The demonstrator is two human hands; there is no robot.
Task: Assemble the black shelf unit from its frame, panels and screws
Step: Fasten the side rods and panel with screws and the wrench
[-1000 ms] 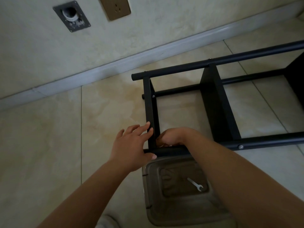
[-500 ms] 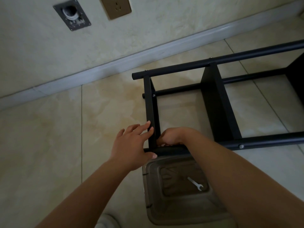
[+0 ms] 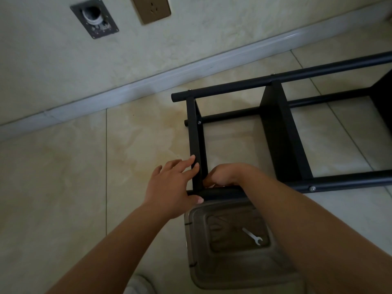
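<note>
Nearest to me, just under the shelf unit's (image 3: pixel 277 128) near rail, I see a translucent plastic bin (image 3: pixel 222 270) on the tiled floor (image 3: pixel 63 177), with a small silver wrench (image 3: pixel 252 236) lying in its recessed lid. The shelf unit itself lies on its side on the floor, its long black tubes running off to the right. At its end corner, directly above the bin, my left hand (image 3: pixel 171 185) grasps the end panel (image 3: pixel 196 145): the fingers lie flat along the panel's outer face and the thumb hooks under the near rail. My right hand (image 3: pixel 222 175) is tucked inside that same corner, fingers curled downward against the panel's inner side; I think it pinches something small there, but the fingertips are hidden and I cannot tell what, or whether it holds anything. Farther along the unit to the right stands a second black panel (image 3: pixel 282 141), with a silver screw (image 3: pixel 311 188) in the near rail beside it. Beyond the unit, a pale skirting board (image 3: pixel 148 81) meets the wall, which carries a wall socket (image 3: pixel 151 8) and a metal plate (image 3: pixel 94 18).
</note>
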